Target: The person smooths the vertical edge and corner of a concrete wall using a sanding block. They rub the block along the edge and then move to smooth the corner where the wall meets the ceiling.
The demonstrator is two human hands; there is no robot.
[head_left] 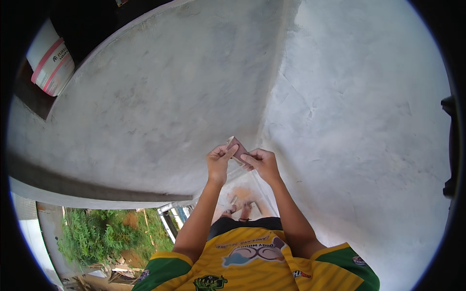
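Two grey plastered walls (204, 87) are meeting in a corner ahead of me. Near that corner, my left hand (219, 160) and right hand (261, 162) are both pinching a small brown folded sheet (238, 149), fingertips clamped on it.

A white bucket (50, 63) with a pink-banded label stands at the upper left, behind the wall.

Folded sheet (237, 148) between both hands, before wall corner (272, 97); bucket (49, 60) far left.
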